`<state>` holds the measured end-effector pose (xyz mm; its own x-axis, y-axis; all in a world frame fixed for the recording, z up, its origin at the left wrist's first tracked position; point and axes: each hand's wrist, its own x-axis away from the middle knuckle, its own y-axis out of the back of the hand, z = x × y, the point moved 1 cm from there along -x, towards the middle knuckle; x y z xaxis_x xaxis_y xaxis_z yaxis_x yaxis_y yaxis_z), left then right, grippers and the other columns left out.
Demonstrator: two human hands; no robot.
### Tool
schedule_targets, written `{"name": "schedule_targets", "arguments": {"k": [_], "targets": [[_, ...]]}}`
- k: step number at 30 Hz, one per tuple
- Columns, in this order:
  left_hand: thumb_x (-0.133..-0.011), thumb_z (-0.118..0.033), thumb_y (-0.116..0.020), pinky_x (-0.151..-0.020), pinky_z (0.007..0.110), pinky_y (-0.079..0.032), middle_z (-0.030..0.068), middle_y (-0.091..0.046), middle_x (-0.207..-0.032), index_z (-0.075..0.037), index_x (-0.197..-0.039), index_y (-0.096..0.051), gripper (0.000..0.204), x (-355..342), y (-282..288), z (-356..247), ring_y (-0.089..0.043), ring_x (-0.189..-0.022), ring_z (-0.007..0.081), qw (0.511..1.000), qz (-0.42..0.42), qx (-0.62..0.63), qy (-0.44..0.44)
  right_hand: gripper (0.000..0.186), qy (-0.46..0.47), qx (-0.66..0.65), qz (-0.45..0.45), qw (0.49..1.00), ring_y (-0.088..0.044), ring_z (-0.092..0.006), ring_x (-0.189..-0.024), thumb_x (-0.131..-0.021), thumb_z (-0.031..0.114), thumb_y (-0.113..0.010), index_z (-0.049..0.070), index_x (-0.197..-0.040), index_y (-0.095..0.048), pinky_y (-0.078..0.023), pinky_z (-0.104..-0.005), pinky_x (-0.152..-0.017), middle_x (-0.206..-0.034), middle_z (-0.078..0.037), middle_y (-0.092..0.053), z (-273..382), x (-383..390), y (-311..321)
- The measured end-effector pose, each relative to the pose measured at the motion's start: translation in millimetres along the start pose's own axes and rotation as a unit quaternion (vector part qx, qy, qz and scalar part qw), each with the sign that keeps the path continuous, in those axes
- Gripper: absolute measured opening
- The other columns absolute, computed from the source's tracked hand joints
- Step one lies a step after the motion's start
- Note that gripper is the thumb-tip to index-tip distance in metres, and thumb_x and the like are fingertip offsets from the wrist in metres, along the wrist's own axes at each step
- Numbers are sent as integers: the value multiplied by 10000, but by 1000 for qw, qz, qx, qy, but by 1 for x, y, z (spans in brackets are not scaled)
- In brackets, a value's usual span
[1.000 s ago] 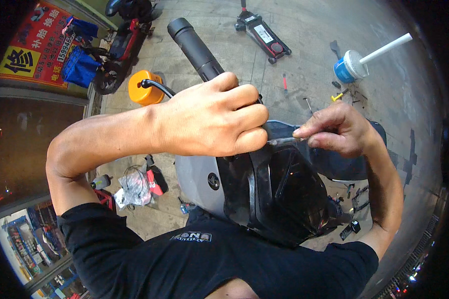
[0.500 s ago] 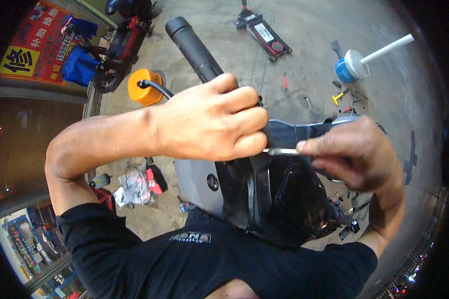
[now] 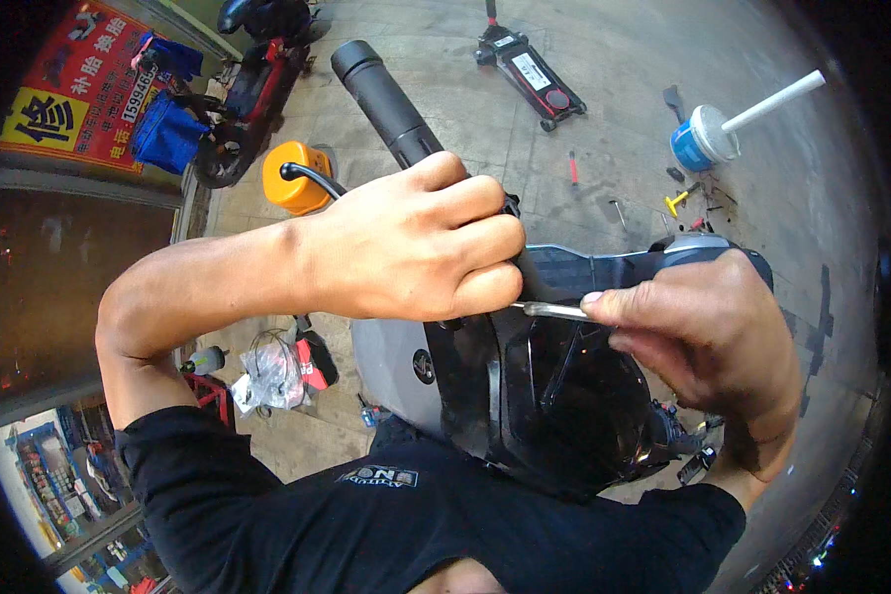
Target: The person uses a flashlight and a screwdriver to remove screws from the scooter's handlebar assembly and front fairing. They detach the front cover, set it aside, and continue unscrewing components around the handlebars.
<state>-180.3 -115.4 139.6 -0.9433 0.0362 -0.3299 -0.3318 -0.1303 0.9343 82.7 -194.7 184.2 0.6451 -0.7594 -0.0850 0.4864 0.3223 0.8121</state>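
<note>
My left hand (image 3: 441, 243) is a closed fist just below the black handlebar grip (image 3: 386, 104) of a scooter; what its fingers wrap round is hidden. Between thumb and fingers, my right hand (image 3: 708, 327) pinches a slim silver metal tool (image 3: 559, 311), wrench-like. The tool's far end reaches the left fist and disappears there. Both hands are over the scooter's glossy black front panel (image 3: 574, 406). Beside that panel is a grey body panel (image 3: 391, 361) with a round dark badge.
A yellow container (image 3: 295, 178) stands on the floor behind the brake lever. Farther off are a floor jack (image 3: 535, 74), a blue-and-white bucket (image 3: 703, 139) with a white pole, and a yellow-handled tool (image 3: 678, 201). A plastic bag (image 3: 272, 376) lies at left. A parked scooter (image 3: 257, 94) stands beyond.
The right hand and the tool have tilted slightly, the tool's outer end now a little lower. The left fist stays at almost the same place. The view has shifted slightly.
</note>
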Motion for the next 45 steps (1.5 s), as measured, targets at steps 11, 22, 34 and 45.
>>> {"name": "schedule_targets", "arguments": {"k": [11,22,34,45], "targets": [[-713,-238,-651,-659,324,-433,2,-473,-829,-150,-803,-495,200,8,-7,-4,-516,-779,180,998,-60,-2,15,305,-9,-82,46,995,-707,-266,-654,-730,-38,-769,33,-1026,-752,-521,-322,-581,-758,-146,-710,-11,-17,8],[-759,-161,-678,-863,417,-552,101,-611,-969,-66,-844,-579,161,24,-12,-23,-632,-921,270,987,-153,-36,24,229,-47,-150,67,985,-711,-319,-742,-797,6,-741,49,-1022,-738,-545,-342,-639,-836,-170,-713,-22,-18,6],[-687,-193,-668,-758,344,-512,56,-577,-905,-100,-793,-542,189,11,-7,-14,-609,-868,222,992,-120,-28,16,281,38,-51,38,997,-637,-279,-564,-778,5,-736,78,-1049,-740,-468,-356,-510,-694,-117,-652,-36,-17,-5],[-645,-204,-640,-694,321,-471,25,-500,-812,-122,-760,-501,199,8,-10,-10,-556,-793,196,992,-121,-22,9,234,42,-23,69,996,-631,-288,-575,-780,31,-744,85,-1008,-745,-466,-360,-508,-675,-124,-633,-7,-47,11]]}}
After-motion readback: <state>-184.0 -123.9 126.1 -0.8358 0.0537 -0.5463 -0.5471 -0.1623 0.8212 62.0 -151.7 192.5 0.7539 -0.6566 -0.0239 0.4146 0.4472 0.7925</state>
